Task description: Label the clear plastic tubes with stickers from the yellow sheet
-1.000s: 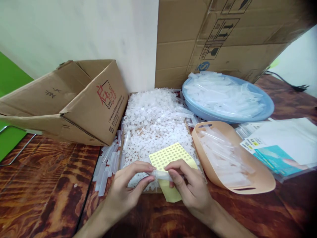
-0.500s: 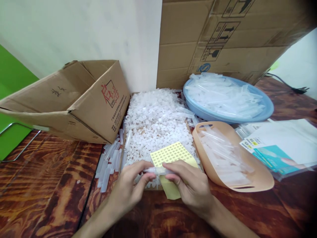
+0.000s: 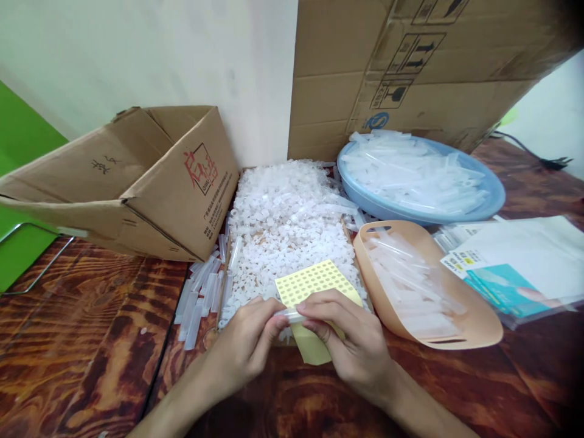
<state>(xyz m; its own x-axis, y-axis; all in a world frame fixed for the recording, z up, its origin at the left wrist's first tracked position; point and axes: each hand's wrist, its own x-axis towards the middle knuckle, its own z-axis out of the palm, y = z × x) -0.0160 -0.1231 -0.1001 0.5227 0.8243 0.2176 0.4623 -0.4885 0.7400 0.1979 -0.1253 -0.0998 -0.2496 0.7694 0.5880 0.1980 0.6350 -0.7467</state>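
Note:
Between my two hands lies a short translucent plastic tube (image 3: 292, 315), held level. My left hand (image 3: 255, 331) is closed, pinching the tube's left end between thumb and fingers. My right hand (image 3: 344, 331) pinches the other end, its fingers covering much of it. Beneath my right hand rests a yellow sheet of small round stickers (image 3: 314, 283), its near corner hanging over the tray's front edge. Behind and under the sheet, a shallow cardboard tray (image 3: 224, 298) is heaped with small white and clear plastic pieces (image 3: 287, 237).
A peach basket (image 3: 474, 331) of clear tubes stands at right, with a blue basin (image 3: 495, 201) of more tubes behind it. Plastic packets (image 3: 515, 286) lie far right. An open cardboard box (image 3: 182, 188) and loose tubes (image 3: 196, 316) are at left. A large carton (image 3: 337, 79) stands behind.
My hands have drawn closer together along the tube, the left one moving right, so less of the tube shows. The view has shifted slightly.

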